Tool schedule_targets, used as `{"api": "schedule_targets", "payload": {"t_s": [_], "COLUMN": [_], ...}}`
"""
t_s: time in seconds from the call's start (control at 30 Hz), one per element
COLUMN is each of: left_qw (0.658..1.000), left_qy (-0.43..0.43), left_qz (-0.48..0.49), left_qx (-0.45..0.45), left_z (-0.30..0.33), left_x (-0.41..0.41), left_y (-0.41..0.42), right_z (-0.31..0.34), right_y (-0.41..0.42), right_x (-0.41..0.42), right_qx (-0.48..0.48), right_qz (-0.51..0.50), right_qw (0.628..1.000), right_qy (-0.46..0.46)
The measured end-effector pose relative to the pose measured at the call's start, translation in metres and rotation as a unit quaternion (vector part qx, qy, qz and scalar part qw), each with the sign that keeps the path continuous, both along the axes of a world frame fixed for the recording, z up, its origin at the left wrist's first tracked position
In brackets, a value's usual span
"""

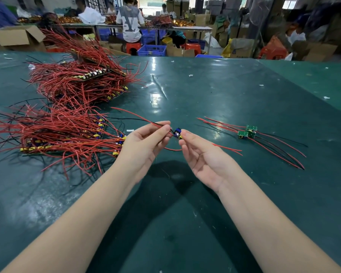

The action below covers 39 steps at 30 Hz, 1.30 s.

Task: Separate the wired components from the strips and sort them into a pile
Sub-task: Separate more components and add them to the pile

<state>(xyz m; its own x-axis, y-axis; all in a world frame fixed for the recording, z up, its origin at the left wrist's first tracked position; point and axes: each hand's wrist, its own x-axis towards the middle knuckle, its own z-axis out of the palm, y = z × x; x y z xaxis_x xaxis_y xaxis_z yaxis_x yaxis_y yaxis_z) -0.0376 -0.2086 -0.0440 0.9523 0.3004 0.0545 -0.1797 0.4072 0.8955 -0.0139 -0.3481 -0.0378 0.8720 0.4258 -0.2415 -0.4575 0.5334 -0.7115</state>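
Observation:
A small wired component (177,133), blue and yellow with red and black leads, is held above the green table between both hands. My left hand (144,142) pinches its wires at the left. My right hand (200,154) pinches the component body with fingertips, palm up. Strips of the same components with many red wires lie in a near heap (63,134) left of my left hand. A second, taller heap of strips (83,79) sits farther back left. A small pile of separated components (248,132) with green boards lies to the right, wires trailing toward the front right.
The green table (205,91) stretches ahead with small white scraps on it. Beyond its far edge stand cardboard boxes (18,37), blue crates (152,50), red stools and several people at other benches.

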Motion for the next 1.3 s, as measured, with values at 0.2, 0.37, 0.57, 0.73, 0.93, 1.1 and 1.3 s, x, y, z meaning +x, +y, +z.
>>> {"api": "schedule_targets", "payload": {"t_s": [0.2, 0.37, 0.57, 0.73, 0.93, 1.1, 1.3], "left_qw": [0.999, 0.998, 0.997, 0.999, 0.998, 0.997, 0.996], "left_qy": [0.001, -0.004, 0.042, 0.003, 0.001, -0.004, 0.003], "left_qz": [-0.027, 0.003, -0.05, -0.041, -0.04, -0.012, 0.006], "left_qx": [0.043, 0.069, -0.031, -0.022, -0.041, -0.074, -0.086], "left_z": [-0.006, -0.007, -0.002, -0.004, -0.003, 0.0, 0.002], "left_x": [0.0, -0.001, -0.001, -0.001, -0.001, 0.001, 0.002], "left_y": [-0.007, -0.004, 0.0, -0.003, -0.003, 0.002, 0.007], "right_z": [-0.002, -0.003, -0.001, -0.003, -0.003, -0.001, -0.002], "right_y": [0.0, 0.0, -0.001, -0.002, -0.002, -0.002, -0.001], "right_x": [0.0, -0.001, -0.002, -0.001, -0.001, -0.001, -0.001], "right_qx": [-0.029, -0.081, -0.081, -0.103, -0.125, -0.129, -0.143], "right_qz": [-0.008, -0.023, -0.002, -0.013, -0.015, -0.025, -0.027], "right_qw": [0.999, 0.995, 0.995, 0.992, 0.989, 0.988, 0.986], "right_qy": [-0.035, -0.06, -0.065, -0.077, -0.083, -0.08, -0.084]}}
